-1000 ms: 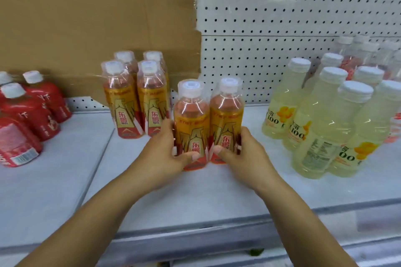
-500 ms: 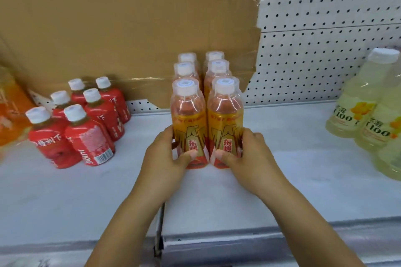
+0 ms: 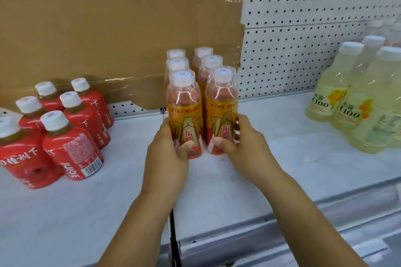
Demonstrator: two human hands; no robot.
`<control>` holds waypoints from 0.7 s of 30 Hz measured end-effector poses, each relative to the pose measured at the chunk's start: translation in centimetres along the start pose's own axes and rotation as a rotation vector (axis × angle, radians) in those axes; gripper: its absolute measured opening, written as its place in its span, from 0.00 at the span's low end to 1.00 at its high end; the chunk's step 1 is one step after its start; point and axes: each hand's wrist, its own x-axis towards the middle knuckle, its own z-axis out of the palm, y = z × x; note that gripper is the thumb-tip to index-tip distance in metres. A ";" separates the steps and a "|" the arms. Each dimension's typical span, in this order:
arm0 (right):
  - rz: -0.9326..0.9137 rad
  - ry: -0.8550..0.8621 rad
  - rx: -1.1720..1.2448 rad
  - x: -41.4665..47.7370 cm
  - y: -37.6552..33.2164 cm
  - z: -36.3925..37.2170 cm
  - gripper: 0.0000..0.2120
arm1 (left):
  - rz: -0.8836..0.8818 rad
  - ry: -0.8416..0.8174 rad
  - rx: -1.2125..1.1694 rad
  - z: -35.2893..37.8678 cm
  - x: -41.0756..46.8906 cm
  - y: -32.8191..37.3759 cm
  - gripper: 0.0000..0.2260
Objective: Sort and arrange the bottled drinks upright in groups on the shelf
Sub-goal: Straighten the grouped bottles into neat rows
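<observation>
Several orange-labelled bottles with white caps stand upright in two rows at the middle of the white shelf (image 3: 282, 165). My left hand (image 3: 167, 151) grips the front left orange bottle (image 3: 184, 112) low on its label. My right hand (image 3: 245, 147) grips the front right orange bottle (image 3: 221, 106) the same way. Both front bottles stand on the shelf, close behind them the other orange bottles (image 3: 208, 65). My thumbs lie across the fronts of the labels.
A group of red juice bottles (image 3: 71, 134) stands at the left, some leaning. Pale yellow C100 bottles (image 3: 355, 97) stand at the right. Brown cardboard (image 3: 108, 28) and white pegboard (image 3: 314, 28) form the back wall. The shelf's front edge runs below my forearms.
The two front orange bottles slid left from beside the yellow group to stand in front of the other orange bottles. My hands kept their hold, and the view shifted left.
</observation>
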 end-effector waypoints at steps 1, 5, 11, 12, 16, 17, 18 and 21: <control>0.002 0.001 -0.008 -0.1 0.0 -0.2 0.27 | -0.011 0.006 0.012 0.1 -0.1 0.1 0.24; -0.001 0.084 -0.108 -0.5 0.2 -1.9 0.35 | 0.020 0.184 0.179 0.3 -1.5 0.9 0.27; -0.185 0.249 -0.166 -1.5 1.6 -7.0 0.23 | 0.220 0.220 0.152 3.2 -4.3 4.8 0.13; -0.219 0.273 -0.171 -1.6 1.8 -8.3 0.22 | 0.260 0.175 0.134 4.3 -4.2 5.6 0.12; -0.355 0.342 -0.198 -1.3 2.1 -15.2 0.17 | 0.384 0.048 0.065 8.7 -3.0 10.8 0.15; -0.377 0.350 -0.210 -1.1 2.1 -17.4 0.16 | 0.414 0.039 0.045 9.7 -2.5 12.7 0.16; -0.389 0.355 -0.218 -0.8 2.0 -19.6 0.14 | 0.438 0.032 0.020 10.6 -1.9 14.7 0.16; -0.424 0.354 -0.213 0.3 1.7 -26.4 0.13 | 0.464 0.014 -0.078 13.1 0.1 20.4 0.16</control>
